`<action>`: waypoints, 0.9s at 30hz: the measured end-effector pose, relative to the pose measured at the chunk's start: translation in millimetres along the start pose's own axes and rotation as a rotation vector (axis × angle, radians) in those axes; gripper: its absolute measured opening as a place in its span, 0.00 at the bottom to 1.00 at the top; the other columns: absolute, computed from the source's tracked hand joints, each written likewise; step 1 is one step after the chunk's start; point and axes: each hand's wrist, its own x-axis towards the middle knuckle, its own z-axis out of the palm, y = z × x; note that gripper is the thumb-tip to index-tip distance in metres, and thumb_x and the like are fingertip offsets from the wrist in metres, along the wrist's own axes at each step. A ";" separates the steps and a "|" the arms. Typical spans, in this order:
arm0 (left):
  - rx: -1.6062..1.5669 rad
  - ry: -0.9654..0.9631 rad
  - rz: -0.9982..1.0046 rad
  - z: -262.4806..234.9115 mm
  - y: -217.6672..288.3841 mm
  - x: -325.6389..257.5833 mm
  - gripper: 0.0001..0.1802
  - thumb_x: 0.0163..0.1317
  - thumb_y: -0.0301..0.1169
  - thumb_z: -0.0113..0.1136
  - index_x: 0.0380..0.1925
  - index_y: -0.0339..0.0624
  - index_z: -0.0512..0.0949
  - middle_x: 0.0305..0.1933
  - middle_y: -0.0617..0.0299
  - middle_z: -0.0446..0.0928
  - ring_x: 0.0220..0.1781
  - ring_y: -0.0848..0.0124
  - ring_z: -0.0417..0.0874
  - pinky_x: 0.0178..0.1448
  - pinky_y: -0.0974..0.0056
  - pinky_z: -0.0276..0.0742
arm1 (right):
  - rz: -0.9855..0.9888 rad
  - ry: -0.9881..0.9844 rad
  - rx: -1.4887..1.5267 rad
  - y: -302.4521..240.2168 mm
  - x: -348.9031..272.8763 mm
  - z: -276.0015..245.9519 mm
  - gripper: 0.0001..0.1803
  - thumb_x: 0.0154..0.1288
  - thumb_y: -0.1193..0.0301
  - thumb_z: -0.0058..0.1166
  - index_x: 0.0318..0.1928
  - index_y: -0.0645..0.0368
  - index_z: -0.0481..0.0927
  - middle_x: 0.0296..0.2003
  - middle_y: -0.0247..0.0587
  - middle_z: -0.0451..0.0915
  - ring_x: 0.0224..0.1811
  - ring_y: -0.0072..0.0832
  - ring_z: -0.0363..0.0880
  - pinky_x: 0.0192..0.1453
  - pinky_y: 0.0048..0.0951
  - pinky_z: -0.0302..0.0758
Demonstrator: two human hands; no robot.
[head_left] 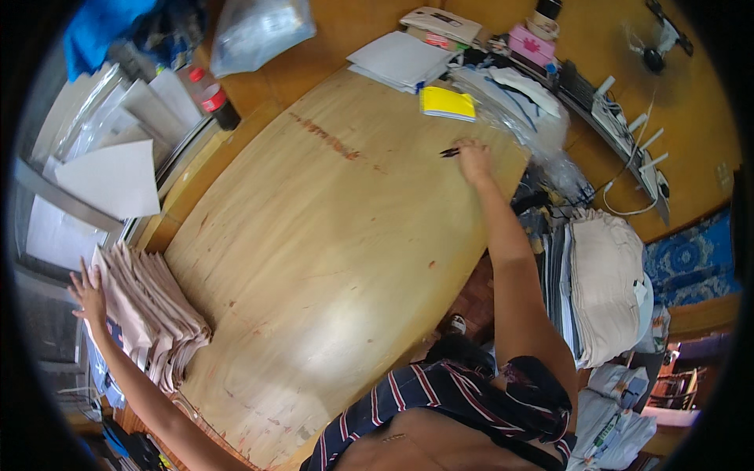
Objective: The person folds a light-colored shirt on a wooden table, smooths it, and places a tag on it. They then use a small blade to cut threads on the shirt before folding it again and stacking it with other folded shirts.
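Observation:
My left hand point(89, 294) reaches out to the left with its fingers spread. It rests against the outer edge of a stack of folded beige garments point(149, 310) at the table's left end. Far to the right, my right hand point(475, 161) is closed on a small dark pointed tool point(450, 152) whose exact kind I cannot make out. That hand is low over the wooden table point(314, 212), close to its far right corner. A yellow notepad point(448, 103) lies just beyond it.
White papers point(400, 59) and clear-wrapped clothes point(518, 102) lie at the table's far end. A dark drink bottle with a red cap point(214, 100) stands on the left ledge. More folded beige garments point(605, 282) are piled at the right, above plastic bags point(613, 432).

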 end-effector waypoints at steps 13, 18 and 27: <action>-0.793 -0.097 0.925 -80.3 254.0 -401.7 0.33 0.56 0.42 0.50 0.60 0.47 0.54 0.65 0.52 0.48 0.68 0.54 0.42 0.65 0.44 0.39 | -0.315 0.289 0.497 6.8 36.0 -95.0 0.14 0.54 0.69 0.43 0.42 0.53 0.73 0.44 0.43 0.70 0.50 0.38 0.67 0.51 0.37 0.66; -1.210 -0.333 1.102 -114.5 324.3 -525.3 0.32 0.60 0.42 0.46 0.60 0.38 0.51 0.64 0.50 0.49 0.66 0.55 0.48 0.66 0.53 0.41 | -0.241 0.767 0.503 117.7 -57.0 -174.6 0.14 0.46 0.68 0.48 0.37 0.55 0.75 0.35 0.42 0.74 0.42 0.36 0.70 0.46 0.36 0.67; -1.149 -0.515 1.646 -185.2 415.9 -633.6 0.28 0.60 0.37 0.46 0.58 0.37 0.55 0.62 0.48 0.53 0.65 0.55 0.52 0.66 0.56 0.44 | 1.620 0.754 -0.301 435.3 -618.7 -59.5 0.19 0.52 0.61 0.48 0.38 0.64 0.74 0.32 0.47 0.76 0.38 0.40 0.72 0.43 0.36 0.69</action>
